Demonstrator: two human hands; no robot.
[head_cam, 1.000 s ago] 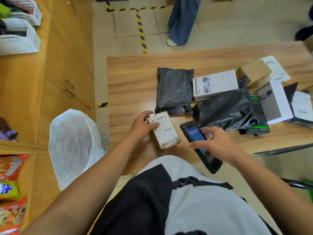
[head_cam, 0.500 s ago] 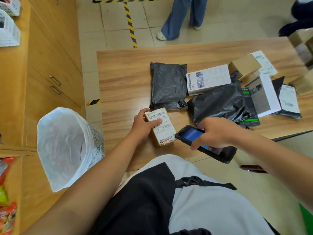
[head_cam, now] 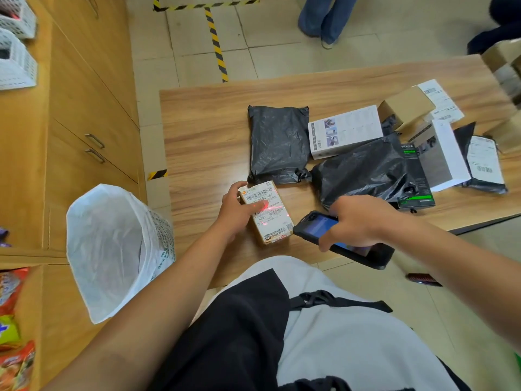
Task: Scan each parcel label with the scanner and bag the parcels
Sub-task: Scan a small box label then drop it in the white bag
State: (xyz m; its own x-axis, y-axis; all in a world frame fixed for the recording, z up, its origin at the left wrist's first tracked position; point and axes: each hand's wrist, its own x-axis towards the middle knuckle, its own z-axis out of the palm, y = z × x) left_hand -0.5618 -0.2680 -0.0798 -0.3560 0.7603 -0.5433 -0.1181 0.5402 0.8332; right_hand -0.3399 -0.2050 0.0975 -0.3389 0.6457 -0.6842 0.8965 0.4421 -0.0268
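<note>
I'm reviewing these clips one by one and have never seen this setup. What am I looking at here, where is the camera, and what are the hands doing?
There is no robot here. A camera worn on a person's head looks down at their two bare hands over a wooden table. The left hand steadies a small cardboard parcel lying on the table. The right hand holds a handheld scanner, whose red light falls on the parcel's label. Farther along the table lie black mailer bags, a white box and other parcels. An open white bag stands to the left, beside the table.
</note>
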